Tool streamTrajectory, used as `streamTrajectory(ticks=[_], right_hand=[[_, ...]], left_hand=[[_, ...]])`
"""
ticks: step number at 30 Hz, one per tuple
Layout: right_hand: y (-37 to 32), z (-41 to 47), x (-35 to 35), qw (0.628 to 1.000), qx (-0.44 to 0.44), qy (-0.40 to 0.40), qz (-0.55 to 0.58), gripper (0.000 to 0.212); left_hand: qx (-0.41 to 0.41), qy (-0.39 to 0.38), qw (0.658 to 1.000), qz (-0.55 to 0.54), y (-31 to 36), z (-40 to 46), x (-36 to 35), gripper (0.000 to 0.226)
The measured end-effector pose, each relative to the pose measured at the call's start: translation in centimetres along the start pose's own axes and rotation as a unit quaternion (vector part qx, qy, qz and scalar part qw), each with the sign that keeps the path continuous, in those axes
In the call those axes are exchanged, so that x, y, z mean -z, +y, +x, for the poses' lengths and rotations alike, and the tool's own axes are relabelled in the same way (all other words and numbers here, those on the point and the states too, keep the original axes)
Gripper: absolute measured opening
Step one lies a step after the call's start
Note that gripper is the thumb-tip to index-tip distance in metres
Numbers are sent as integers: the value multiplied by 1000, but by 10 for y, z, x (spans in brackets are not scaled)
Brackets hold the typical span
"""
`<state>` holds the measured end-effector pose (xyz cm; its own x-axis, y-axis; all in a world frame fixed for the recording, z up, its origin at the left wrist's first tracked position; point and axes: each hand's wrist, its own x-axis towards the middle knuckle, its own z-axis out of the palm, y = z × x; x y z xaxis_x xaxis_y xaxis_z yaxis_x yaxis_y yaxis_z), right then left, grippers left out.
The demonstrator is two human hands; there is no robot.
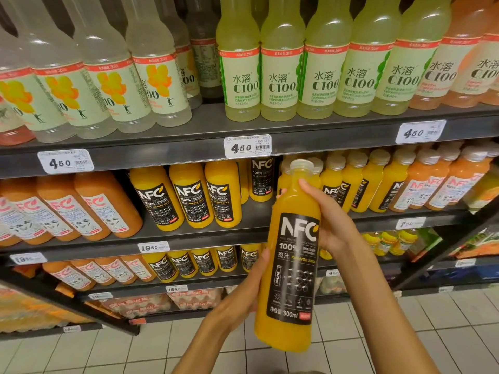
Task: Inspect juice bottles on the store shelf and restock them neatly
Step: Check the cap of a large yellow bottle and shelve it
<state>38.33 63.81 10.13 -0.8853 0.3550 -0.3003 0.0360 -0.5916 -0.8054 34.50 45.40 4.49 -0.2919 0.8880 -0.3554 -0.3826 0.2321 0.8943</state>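
Note:
A tall NFC orange juice bottle (pixel 293 255) with a black label and pale cap stands upright in front of the shelves, label towards me. My right hand (pixel 328 220) grips its upper body from the right, fingers curled behind it. My left hand (pixel 249 287) holds its lower left side from behind, mostly hidden by the bottle. Three matching NFC orange bottles (pixel 194 198) stand on the middle shelf (pixel 189 238), with a gap to their right where one bottle (pixel 260 179) sits further back.
Pale C100 bottles (pixel 280 76) fill the top shelf. Small NFC bottles (pixel 370 182) stand right of the gap, orange-pink ones (pixel 78 209) at the left. Lower shelves hold more bottles (pixel 189 263). Price tags (pixel 247 147) line the rails. White floor tiles (pixel 405 333) lie below.

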Motion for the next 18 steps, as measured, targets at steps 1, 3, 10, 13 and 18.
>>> streamTrajectory(ticks=[1,3,10,13,18], right_hand=[[-1,2,0,1000,-17,11,-7,48],[-1,5,-1,999,-37,17,-21,48],[7,21,-2,997,-35,19,-65,36],[8,26,-3,994,-44,15,-102,37],[16,30,0,990,-89,18,-108,52]], left_hand=[[-3,1,999,-46,-3,1,-3,73],[0,11,991,-131,-6,4,-9,75],[12,61,974,-219,-6,3,-9,63],[11,58,975,-215,-1,-3,-8,62],[7,46,976,-215,5,-9,-3,62]])
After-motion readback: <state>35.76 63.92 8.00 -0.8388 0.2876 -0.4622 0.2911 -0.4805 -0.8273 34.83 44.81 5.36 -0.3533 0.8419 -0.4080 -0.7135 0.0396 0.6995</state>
